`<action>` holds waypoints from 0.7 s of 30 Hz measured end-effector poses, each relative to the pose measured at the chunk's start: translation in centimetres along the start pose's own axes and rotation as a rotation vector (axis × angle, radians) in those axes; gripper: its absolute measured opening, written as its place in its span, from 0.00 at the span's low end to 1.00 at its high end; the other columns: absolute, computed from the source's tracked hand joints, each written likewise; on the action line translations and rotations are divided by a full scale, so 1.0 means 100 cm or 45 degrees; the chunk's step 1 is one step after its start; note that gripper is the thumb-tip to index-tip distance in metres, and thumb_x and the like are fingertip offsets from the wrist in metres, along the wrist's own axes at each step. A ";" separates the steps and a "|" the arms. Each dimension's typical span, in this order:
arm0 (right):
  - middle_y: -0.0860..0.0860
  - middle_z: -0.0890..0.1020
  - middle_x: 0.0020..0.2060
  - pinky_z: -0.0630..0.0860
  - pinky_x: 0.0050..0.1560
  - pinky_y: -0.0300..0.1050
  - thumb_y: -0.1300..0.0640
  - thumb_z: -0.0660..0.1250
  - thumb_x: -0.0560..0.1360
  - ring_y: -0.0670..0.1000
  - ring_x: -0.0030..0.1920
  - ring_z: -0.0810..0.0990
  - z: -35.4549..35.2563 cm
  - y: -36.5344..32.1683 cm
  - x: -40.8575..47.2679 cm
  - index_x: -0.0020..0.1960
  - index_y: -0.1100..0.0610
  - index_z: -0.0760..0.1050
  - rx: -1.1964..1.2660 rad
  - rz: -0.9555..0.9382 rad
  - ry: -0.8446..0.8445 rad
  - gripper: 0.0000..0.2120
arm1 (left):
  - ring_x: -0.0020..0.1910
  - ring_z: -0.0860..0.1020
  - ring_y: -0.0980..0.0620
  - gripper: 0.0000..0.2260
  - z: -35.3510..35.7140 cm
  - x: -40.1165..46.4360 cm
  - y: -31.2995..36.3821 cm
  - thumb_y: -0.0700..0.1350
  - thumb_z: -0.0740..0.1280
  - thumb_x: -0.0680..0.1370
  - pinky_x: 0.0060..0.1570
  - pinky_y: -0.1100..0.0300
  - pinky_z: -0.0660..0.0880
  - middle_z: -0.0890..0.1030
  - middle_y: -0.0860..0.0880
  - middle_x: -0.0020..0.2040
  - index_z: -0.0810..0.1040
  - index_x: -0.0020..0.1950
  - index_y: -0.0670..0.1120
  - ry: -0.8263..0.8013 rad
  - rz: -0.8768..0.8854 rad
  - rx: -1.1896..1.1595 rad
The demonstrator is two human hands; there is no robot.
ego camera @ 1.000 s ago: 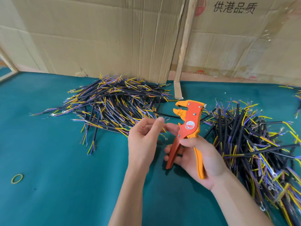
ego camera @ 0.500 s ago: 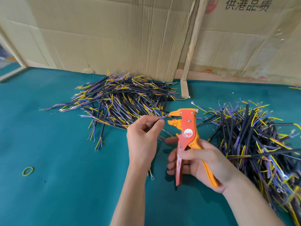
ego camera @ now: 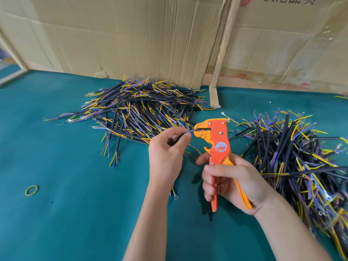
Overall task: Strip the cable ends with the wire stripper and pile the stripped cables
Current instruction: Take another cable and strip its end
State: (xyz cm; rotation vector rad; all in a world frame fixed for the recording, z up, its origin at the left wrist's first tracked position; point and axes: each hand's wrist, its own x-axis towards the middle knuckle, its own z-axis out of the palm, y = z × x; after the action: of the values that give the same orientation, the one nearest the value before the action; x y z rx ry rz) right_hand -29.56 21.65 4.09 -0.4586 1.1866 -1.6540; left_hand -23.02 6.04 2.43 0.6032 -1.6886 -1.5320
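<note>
My right hand [ego camera: 233, 181] grips the handles of an orange wire stripper [ego camera: 218, 142], held upright above the green table, jaws pointing left. My left hand [ego camera: 165, 153] pinches a black cable [ego camera: 179, 137] between thumb and forefinger. Its thin coloured wire end sits inside the stripper's jaws. The cable's other end, with a ring terminal [ego camera: 176, 197], hangs out below my left wrist. One pile of black cables [ego camera: 139, 112] with yellow and blue wire ends lies behind my left hand. A second, larger pile [ego camera: 293, 157] lies to the right of my right hand.
Flattened cardboard sheets [ego camera: 131, 38] and a wooden slat [ego camera: 220, 53] stand along the back of the green table [ego camera: 75, 213]. A yellow-green rubber band [ego camera: 31, 190] lies at the left. A few loose wires lie between the two piles.
The wire end pinched in my left hand has gone from just outside the stripper's jaws into them. The stripper has turned more upright in my right hand.
</note>
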 end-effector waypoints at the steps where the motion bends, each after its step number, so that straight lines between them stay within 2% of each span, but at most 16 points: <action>1: 0.59 0.73 0.33 0.77 0.32 0.52 0.61 0.75 0.69 0.57 0.30 0.74 0.001 -0.001 0.000 0.49 0.62 0.81 -0.002 0.003 -0.007 0.11 | 0.31 0.65 0.56 0.05 0.000 0.000 0.000 0.40 0.73 0.77 0.33 0.63 0.65 0.69 0.57 0.28 0.84 0.41 0.47 -0.002 0.000 0.004; 6: 0.56 0.69 0.29 0.71 0.28 0.46 0.57 0.75 0.70 0.54 0.25 0.68 0.006 0.001 0.000 0.40 0.57 0.75 -0.025 -0.011 0.069 0.09 | 0.31 0.66 0.56 0.05 0.001 0.000 0.000 0.40 0.74 0.76 0.33 0.63 0.65 0.70 0.57 0.29 0.84 0.41 0.47 -0.011 -0.007 -0.019; 9: 0.52 0.62 0.24 0.62 0.21 0.37 0.57 0.75 0.69 0.49 0.18 0.60 0.011 0.004 0.004 0.37 0.54 0.69 0.022 -0.075 0.192 0.13 | 0.32 0.67 0.55 0.06 0.003 -0.001 0.001 0.40 0.74 0.77 0.34 0.60 0.66 0.72 0.55 0.30 0.85 0.41 0.49 -0.040 -0.001 -0.025; 11: 0.52 0.62 0.24 0.61 0.21 0.36 0.56 0.75 0.69 0.49 0.18 0.60 0.012 0.005 0.005 0.36 0.54 0.68 0.029 -0.069 0.201 0.15 | 0.33 0.67 0.54 0.05 0.003 -0.001 0.000 0.40 0.74 0.77 0.35 0.59 0.66 0.72 0.54 0.30 0.85 0.42 0.48 -0.041 -0.014 -0.040; 13: 0.54 0.66 0.26 0.65 0.23 0.40 0.58 0.75 0.70 0.51 0.20 0.64 0.010 0.003 0.004 0.38 0.56 0.71 0.068 -0.061 0.150 0.12 | 0.33 0.67 0.53 0.05 0.002 -0.001 -0.001 0.39 0.74 0.77 0.35 0.59 0.66 0.71 0.52 0.31 0.85 0.42 0.47 -0.023 -0.015 -0.068; 15: 0.58 0.72 0.31 0.73 0.29 0.48 0.60 0.75 0.70 0.56 0.27 0.72 0.008 0.002 0.002 0.43 0.58 0.75 0.143 -0.051 0.078 0.09 | 0.33 0.66 0.53 0.05 0.002 0.000 -0.001 0.39 0.73 0.77 0.36 0.58 0.65 0.70 0.52 0.31 0.85 0.42 0.47 0.001 -0.005 -0.069; 18: 0.62 0.76 0.37 0.79 0.37 0.56 0.62 0.76 0.66 0.62 0.35 0.78 0.002 -0.002 0.000 0.49 0.61 0.76 0.147 -0.034 0.023 0.15 | 0.32 0.66 0.55 0.07 0.003 0.000 0.000 0.38 0.73 0.77 0.34 0.60 0.65 0.71 0.55 0.29 0.84 0.41 0.48 0.064 0.000 -0.072; 21: 0.65 0.77 0.40 0.80 0.42 0.59 0.63 0.74 0.67 0.64 0.39 0.79 -0.003 -0.004 -0.003 0.53 0.62 0.76 0.114 0.003 -0.070 0.16 | 0.30 0.66 0.57 0.08 0.003 0.000 0.000 0.37 0.72 0.77 0.33 0.63 0.65 0.71 0.58 0.28 0.85 0.42 0.50 0.115 0.024 -0.044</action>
State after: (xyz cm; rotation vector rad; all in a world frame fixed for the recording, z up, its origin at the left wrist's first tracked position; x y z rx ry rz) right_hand -29.91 22.03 4.38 -0.4436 1.0678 -1.6747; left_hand -23.23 6.23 2.41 0.6276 -1.5922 -1.4958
